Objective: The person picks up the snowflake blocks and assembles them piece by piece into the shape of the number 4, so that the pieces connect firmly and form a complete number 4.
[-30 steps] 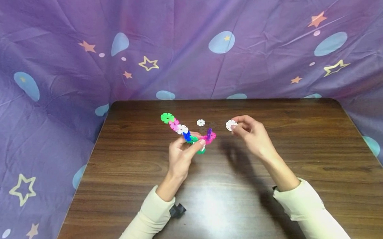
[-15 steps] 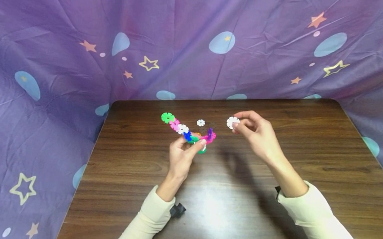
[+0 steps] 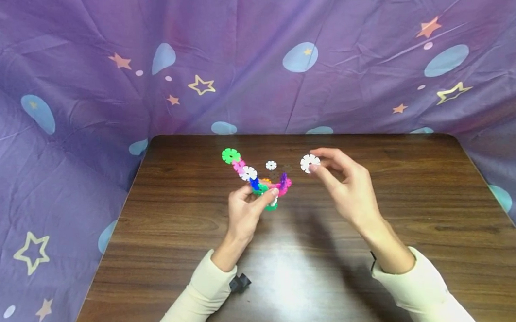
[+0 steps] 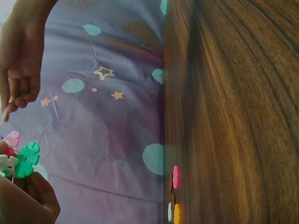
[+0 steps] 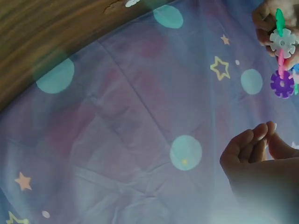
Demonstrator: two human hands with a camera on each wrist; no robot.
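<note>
In the head view my left hand (image 3: 245,210) pinches a chain of interlocked notched flower discs between thumb and fingers. A bright green disc (image 3: 231,156), a pink disc (image 3: 238,166) and a white disc (image 3: 248,173) lead off its far left end. On its right side a purple disc (image 3: 284,180) stands on edge by a magenta one. A teal-green disc (image 4: 28,160) shows at the thumb in the left wrist view. My right hand (image 3: 353,190) pinches a loose white flower disc (image 3: 309,163), apart from the chain. Fingers hide the chain's middle.
Another white disc (image 3: 271,165) lies on the brown wooden table (image 3: 178,223) beyond the chain. A pink disc (image 4: 176,177) and an orange disc (image 4: 177,213) lie on it in the left wrist view. A purple curtain (image 3: 256,34) hangs behind the table.
My right hand first shifts a little right and up, then slightly left with the white disc. The chain's far green end has swung slightly to the right; my left hand stays almost still.
</note>
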